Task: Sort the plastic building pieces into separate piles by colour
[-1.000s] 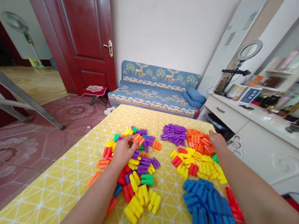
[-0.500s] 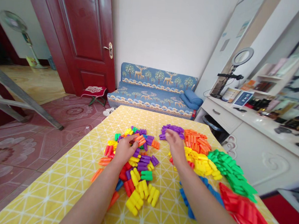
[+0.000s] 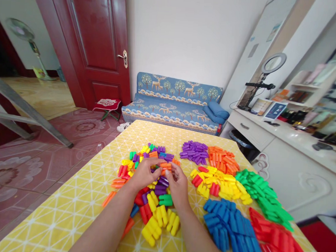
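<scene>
Over a mixed heap of colored plastic blocks (image 3: 152, 198), my two hands meet around orange blocks (image 3: 165, 165), which look like short paired tubes. My left hand (image 3: 147, 173) pinches them from the left with thumb and fingers. On the other side, my right hand (image 3: 179, 185) has its thumb and fingertips on the same orange pieces. Fingers partly hide how many there are. Beneath the hands lie purple, yellow, red and green blocks, with a green block (image 3: 165, 200) just below my right hand.
Sorted piles stand on the right of the yellow tablecloth (image 3: 72, 215): purple (image 3: 194, 152), orange (image 3: 223, 160), green (image 3: 263, 194), blue (image 3: 232, 230) and red (image 3: 280, 241). A few red blocks lie among the yellow pile (image 3: 227, 182). Beyond the table is a blue sofa (image 3: 169, 103).
My right hand has moved left, from near the purple pile to the orange blocks. My left hand has shifted slightly right and nearer with them, and the hands now meet.
</scene>
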Action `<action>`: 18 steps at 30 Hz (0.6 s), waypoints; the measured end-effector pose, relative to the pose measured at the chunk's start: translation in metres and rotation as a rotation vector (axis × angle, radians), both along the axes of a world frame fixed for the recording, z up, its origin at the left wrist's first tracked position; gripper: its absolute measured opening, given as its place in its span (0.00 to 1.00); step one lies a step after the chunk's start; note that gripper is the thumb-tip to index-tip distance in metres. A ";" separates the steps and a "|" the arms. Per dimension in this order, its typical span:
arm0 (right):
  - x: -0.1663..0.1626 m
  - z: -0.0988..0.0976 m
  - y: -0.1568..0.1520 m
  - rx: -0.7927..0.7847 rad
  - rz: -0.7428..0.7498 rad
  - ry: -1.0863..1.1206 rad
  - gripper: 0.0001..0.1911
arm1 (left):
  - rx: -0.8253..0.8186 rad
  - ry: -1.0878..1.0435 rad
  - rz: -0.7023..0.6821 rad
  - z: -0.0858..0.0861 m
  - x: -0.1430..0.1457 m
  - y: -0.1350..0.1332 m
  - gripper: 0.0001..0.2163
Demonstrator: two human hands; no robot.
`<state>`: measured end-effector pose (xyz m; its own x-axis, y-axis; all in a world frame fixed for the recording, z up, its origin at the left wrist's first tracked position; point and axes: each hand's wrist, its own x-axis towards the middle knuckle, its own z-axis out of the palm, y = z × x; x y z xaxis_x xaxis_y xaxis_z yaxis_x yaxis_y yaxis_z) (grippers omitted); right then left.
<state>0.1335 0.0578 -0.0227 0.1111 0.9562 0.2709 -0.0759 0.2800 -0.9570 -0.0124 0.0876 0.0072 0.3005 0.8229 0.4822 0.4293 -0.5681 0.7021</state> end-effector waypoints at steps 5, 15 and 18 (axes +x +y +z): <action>0.000 -0.004 0.000 0.014 -0.062 0.032 0.11 | -0.020 -0.028 0.019 -0.003 0.000 0.002 0.13; 0.004 0.006 -0.002 0.013 -0.127 0.066 0.10 | -0.024 0.040 0.017 0.000 0.000 0.001 0.08; 0.024 0.022 0.015 0.033 -0.155 -0.076 0.11 | -0.022 0.072 0.008 0.001 -0.001 0.001 0.08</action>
